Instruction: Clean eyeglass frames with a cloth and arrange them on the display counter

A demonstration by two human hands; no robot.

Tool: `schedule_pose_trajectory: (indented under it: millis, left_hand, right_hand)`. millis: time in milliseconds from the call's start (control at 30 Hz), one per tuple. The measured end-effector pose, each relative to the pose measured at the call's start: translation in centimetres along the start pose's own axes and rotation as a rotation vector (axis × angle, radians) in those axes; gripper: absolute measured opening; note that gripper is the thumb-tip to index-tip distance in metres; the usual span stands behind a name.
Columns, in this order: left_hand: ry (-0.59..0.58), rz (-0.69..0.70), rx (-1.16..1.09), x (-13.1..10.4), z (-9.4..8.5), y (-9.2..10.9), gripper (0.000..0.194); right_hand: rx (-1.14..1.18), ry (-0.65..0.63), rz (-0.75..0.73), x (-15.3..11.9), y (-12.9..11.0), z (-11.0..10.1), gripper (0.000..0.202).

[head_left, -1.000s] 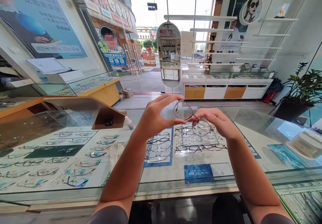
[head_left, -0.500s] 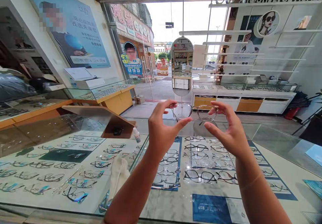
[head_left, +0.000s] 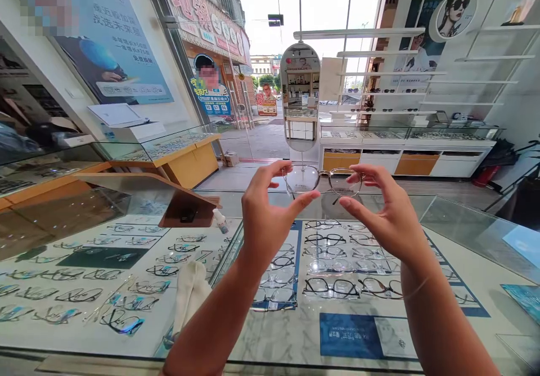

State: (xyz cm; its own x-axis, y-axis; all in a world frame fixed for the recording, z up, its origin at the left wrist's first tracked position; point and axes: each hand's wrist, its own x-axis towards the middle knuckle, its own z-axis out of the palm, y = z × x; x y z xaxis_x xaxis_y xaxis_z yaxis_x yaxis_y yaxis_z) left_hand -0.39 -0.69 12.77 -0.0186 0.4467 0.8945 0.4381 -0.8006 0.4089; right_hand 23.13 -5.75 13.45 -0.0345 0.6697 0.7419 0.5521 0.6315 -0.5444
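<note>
A pair of eyeglasses [head_left: 324, 174] with thin dark rims and clear lenses is held up above the glass display counter [head_left: 274, 342]. My left hand [head_left: 272, 207] pinches its left end, fingers at the upper rim and thumb stretched under the lens. On the other side, my right hand [head_left: 379, 207] grips the right end the same way, its thumb below the right lens. The temples point away and are partly hidden behind the lenses. Beneath my hands, several rows of eyeglass frames [head_left: 331, 287] lie in the counter.
A pale cloth [head_left: 192, 291] lies left of my left forearm. Beyond it stand a small white bottle [head_left: 220, 221] and a tilted brown-backed mirror or board [head_left: 188, 207]. A blue card [head_left: 350, 334] lies near the front edge. An oval standing mirror [head_left: 301, 100] faces me across the room.
The view has tilted down and shifted slightly, so the surroundings sit higher in the picture. Both hands keep hold of the eyeglasses in nearly the same pose.
</note>
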Motion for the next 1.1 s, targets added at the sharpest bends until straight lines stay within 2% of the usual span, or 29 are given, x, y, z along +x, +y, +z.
schedule_pose_trajectory:
  millis: [233, 333, 600, 900, 1100]
  left_hand:
    - [-0.117, -0.003, -0.062, 0.4, 0.1, -0.7, 0.053]
    - [-0.129, -0.019, -0.072, 0.4, 0.3, -1.0, 0.054]
    - [-0.071, -0.012, -0.064, 0.2, 0.9, -1.4, 0.051]
    - [0.038, 0.150, 0.009, 0.2, 1.2, -0.9, 0.056]
    - [0.075, 0.194, 0.034, 0.0, 1.6, -1.1, 0.058]
  right_hand:
    - [0.002, 0.008, 0.021, 0.3, 0.8, -1.1, 0.052]
    - [-0.012, 0.021, 0.033, 0.4, 1.0, -1.2, 0.054]
    - [-0.054, 0.020, 0.046, 0.3, 1.1, -1.1, 0.055]
    - [-0.151, -0.013, 0.093, 0.3, 1.3, -0.9, 0.055]
    - [-0.211, 0.000, 0.083, 0.4, 1.7, -0.7, 0.057]
